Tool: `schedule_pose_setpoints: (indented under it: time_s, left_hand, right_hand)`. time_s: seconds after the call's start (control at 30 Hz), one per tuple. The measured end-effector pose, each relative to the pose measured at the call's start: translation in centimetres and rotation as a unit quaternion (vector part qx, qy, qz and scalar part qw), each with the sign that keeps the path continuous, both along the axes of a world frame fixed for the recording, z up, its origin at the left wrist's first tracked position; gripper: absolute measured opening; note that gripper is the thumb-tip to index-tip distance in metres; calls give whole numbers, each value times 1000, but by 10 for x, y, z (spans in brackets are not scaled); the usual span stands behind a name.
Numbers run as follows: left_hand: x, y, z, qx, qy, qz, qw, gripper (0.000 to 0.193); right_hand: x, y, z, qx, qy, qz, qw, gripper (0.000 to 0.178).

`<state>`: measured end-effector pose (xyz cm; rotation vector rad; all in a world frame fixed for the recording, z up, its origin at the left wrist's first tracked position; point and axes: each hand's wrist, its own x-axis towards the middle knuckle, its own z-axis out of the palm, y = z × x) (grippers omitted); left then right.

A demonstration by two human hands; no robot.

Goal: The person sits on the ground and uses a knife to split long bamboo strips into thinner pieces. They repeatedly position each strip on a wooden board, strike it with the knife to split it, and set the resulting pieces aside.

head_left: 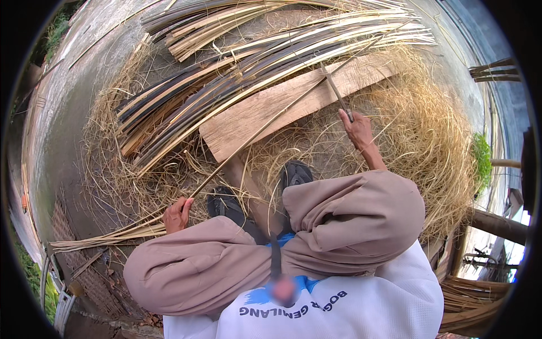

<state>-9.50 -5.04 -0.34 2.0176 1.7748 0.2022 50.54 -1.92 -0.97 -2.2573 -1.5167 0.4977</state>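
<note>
A long, thin bamboo strip (pixel 257 134) slants from the lower left up to the far right across a wooden board (pixel 237 127). My left hand (pixel 178 213) is closed round its near end, beside my left knee. In my right hand (pixel 358 133), in front of my right knee, is a knife (pixel 335 89) gripped by its handle. The blade points away from me and crosses the strip above the board. Whether its edge bites into the strip, I cannot tell.
Bundles of split bamboo strips (pixel 186 110) lie beyond the board. Curly shavings (pixel 429 135) are heaped on the right and scattered round my sandals (pixel 226 202). More thin strips (pixel 121 234) lie by my left hand. A bamboo pole (pixel 497 226) shows at the right edge.
</note>
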Motion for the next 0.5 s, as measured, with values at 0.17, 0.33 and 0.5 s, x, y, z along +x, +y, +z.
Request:
schedule_pose_setpoints:
  time_s: [0.17,0.33,0.5]
  left_hand:
    - [-105,-35,18,-63,-15,58,996,31]
    - [-108,-6,40,-112,-35,6,993,32]
    - [45,75,23,-243,-184,-1,953,40]
  right_hand:
    - [-24,-7,-7,47,-40,137,989,59]
    - [56,11,-3,10,-57,-18,998,63]
    - [-91,4,-15,-8,29,96,995,64]
